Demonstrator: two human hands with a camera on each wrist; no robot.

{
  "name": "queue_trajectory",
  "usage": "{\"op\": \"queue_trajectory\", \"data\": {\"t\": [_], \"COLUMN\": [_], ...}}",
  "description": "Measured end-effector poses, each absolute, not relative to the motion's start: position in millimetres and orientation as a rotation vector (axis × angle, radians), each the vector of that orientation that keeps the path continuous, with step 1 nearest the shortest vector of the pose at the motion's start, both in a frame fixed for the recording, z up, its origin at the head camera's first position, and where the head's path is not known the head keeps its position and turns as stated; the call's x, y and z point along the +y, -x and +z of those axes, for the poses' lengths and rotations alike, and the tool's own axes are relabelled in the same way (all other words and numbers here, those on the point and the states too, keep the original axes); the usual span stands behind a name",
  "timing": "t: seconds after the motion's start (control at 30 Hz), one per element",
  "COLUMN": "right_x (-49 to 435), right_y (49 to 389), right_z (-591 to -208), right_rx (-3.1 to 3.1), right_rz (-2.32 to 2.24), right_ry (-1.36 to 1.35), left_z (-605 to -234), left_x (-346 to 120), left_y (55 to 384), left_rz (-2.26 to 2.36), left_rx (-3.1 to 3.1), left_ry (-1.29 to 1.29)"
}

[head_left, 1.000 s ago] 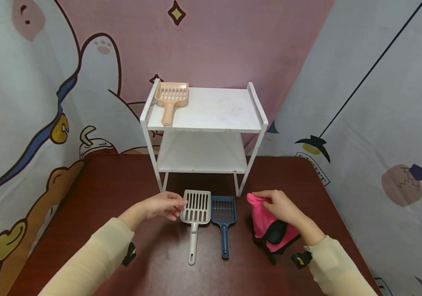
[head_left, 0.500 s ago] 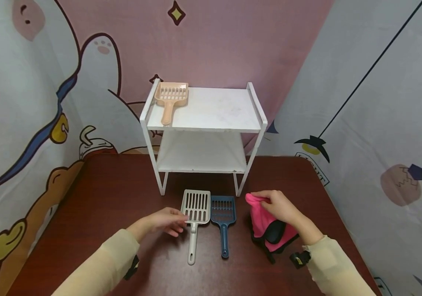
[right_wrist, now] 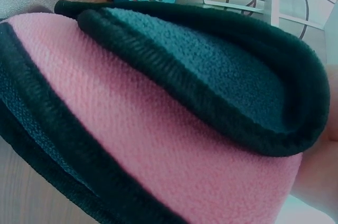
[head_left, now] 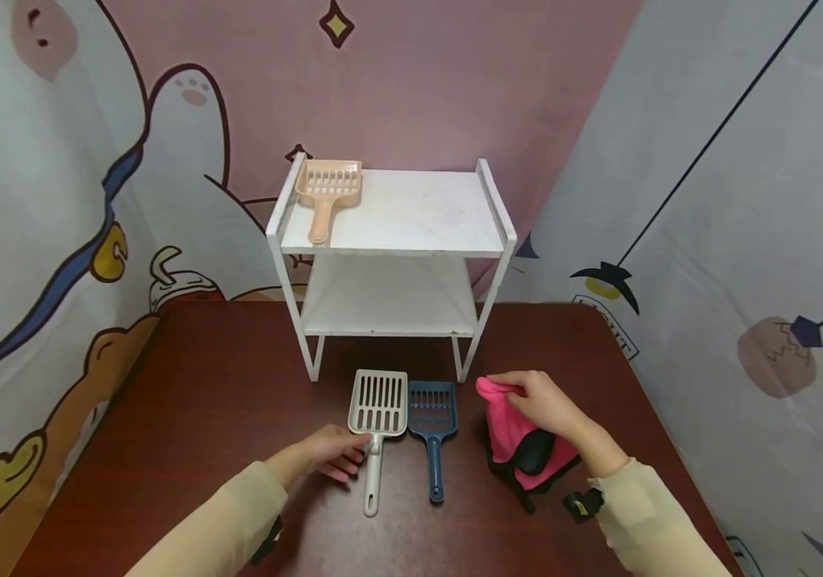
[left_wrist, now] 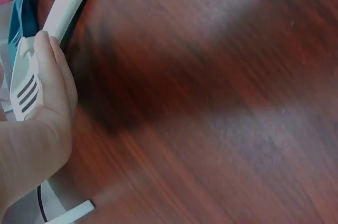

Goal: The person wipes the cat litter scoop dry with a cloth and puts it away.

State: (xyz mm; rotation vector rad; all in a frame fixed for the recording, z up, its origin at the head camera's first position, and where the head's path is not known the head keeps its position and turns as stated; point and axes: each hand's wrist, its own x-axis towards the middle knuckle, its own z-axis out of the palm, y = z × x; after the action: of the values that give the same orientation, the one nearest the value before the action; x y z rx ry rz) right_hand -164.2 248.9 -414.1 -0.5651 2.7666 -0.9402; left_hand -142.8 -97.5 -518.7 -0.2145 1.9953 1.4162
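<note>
A grey-white slotted litter scoop [head_left: 379,401] lies on the table, handle towards me. My left hand [head_left: 335,453] is at its left side, fingertips right at the neck where head meets handle. In the left wrist view, straight fingers [left_wrist: 50,71] overlap the edge of the scoop. Just right of it lies a dark blue litter scoop [head_left: 433,410]. Farther right, my right hand [head_left: 544,405] pinches the top of a soft pink cloth piece [head_left: 506,429] with dark edging and a dark oval flap. The right wrist view shows its dark flap [right_wrist: 227,71] up close.
A white two-tier shelf [head_left: 425,212] stands at the back of the brown table [head_left: 223,385]. On its upper tier, at the left, lies a peach litter scoop [head_left: 328,186]. Patterned cloth walls [head_left: 454,88] rise behind and at both sides.
My left hand has moved towards me along the grey-white scoop, from the side of its head to its neck. The right hand keeps its pinch on the pink cloth. The view has shifted slightly.
</note>
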Motion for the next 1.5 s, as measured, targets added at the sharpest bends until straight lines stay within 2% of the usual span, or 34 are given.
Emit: {"op": "queue_trajectory", "data": {"t": [0.27,0.6,1.13,1.5], "right_x": [247.6,246.9,247.4,252.0], "right_y": [162.7,163.1,164.5,166.3], "right_z": [-413.8,-414.0,-414.5,-418.9], "right_rx": [2.743,2.746,2.737,2.719], "right_rz": [-0.952,-0.956,-0.962,-1.016], "right_ry": [0.56,0.566,0.538,0.513], "left_z": [-527.3,-525.1,-523.5,-508.9], "left_x": [-85.0,-83.5,-119.0,-153.8], "left_y": [131.8,133.6,138.0,138.6], "left_rz": [1.416,1.413,1.745,1.699], "left_rx": [2.018,2.027,1.864,1.912], "left_ry": [0.309,0.328,0.08,-0.087]}}
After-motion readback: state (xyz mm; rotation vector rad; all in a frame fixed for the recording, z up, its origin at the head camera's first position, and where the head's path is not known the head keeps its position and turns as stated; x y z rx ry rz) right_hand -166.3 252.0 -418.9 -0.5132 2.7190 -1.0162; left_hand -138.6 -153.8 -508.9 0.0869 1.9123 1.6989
